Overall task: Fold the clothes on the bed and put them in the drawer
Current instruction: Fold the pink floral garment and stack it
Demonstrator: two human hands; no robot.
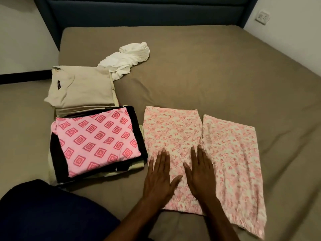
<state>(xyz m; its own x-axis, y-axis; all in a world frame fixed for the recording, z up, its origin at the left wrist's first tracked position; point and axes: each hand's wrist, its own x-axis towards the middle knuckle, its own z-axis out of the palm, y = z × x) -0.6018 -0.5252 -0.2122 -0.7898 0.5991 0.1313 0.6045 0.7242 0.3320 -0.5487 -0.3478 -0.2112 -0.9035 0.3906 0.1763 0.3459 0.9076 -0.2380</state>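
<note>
A dark blue padded headboard (142, 13) runs along the far side, against white walls (20, 40). On the right wall sits a white socket (262, 17), just beside the headboard's corner. A black skirting strip (22, 79) runs low along the left wall. A dark blue knee (52, 211) fills the near left corner.

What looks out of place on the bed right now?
The white garment lies crumpled and unfolded beyond the beige folded stack, while everything else is folded or flat. Both hands press the floral pants.
</note>
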